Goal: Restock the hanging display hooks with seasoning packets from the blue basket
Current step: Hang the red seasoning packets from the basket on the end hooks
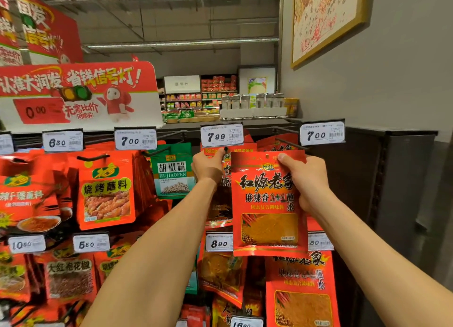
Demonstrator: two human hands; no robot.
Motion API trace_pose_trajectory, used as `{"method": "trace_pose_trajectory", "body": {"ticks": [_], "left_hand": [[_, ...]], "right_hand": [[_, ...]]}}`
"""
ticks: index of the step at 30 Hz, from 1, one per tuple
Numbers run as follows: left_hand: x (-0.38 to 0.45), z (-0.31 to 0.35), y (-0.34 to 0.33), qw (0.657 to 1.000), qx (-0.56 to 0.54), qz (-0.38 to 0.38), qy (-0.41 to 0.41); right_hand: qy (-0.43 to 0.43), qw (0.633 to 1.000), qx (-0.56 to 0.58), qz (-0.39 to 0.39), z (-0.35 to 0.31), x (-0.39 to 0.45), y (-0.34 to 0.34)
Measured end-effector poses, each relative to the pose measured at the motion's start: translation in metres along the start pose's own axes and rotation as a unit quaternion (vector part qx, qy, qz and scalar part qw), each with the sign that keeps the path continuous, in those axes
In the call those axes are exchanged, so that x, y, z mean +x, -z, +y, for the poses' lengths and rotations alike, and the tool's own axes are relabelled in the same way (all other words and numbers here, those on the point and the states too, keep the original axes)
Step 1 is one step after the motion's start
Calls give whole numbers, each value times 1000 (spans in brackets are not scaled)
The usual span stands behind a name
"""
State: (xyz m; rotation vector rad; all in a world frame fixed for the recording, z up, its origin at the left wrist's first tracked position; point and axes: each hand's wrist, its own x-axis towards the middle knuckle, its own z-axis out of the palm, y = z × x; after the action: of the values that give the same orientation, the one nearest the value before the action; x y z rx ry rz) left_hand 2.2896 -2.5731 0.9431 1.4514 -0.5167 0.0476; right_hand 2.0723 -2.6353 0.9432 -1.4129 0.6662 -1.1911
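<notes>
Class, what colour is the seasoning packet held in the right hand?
Red, with a yellow-orange picture panel, seen in the head view: packet, right hand.

Red promotional sign (78,91) above; framed picture (326,20) on wall; glass jars (252,101) behind

The packet (269,204) in the right hand (307,179) is glossy plastic film, smooth, with light glinting off its red face. At nine o'clock from it, the green pouch (171,172) has the same slick sheen. The hook (225,149) under the left hand (208,165) looks like dark matt metal wire. At twelve o'clock, price tags (221,135) are white paper behind clear shiny plastic holders. At two o'clock, the wall (392,81) is matt and smooth.
</notes>
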Motion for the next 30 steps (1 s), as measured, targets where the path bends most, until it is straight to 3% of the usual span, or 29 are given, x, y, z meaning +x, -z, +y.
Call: {"method": "trace_pose_trajectory", "body": {"ticks": [5, 7, 10, 12, 15, 17, 22, 30], "left_hand": [[-1, -6, 7, 1000, -11, -27, -2], [-12, -5, 20, 1000, -3, -3, -13], [-42, -11, 39, 987, 72, 44, -139], [-62, -14, 42, 979, 86, 12, -182], [-87, -1, 29, 981, -24, -175, -80], [-99, 12, 15, 966, -56, -246, -51], [-117, 37, -23, 949, -116, -286, -69], [-125, 56, -54, 955, -114, -265, -73]], "right_hand": [[-7, 1000, 8, 3, 4, 2, 2], [-8, 1000, 13, 1, 3, 1, 2], [-5, 1000, 19, 1, 1, -1, 2], [-2, 1000, 24, 1, 0, -4, 3], [-1, 1000, 30, 5, 0, -8, 8], [0, 999, 32, 8, 1, -12, 16], [27, 995, 63, 66, -4, -10, 51], [38, 994, 37, 97, -20, 6, 73]]}}
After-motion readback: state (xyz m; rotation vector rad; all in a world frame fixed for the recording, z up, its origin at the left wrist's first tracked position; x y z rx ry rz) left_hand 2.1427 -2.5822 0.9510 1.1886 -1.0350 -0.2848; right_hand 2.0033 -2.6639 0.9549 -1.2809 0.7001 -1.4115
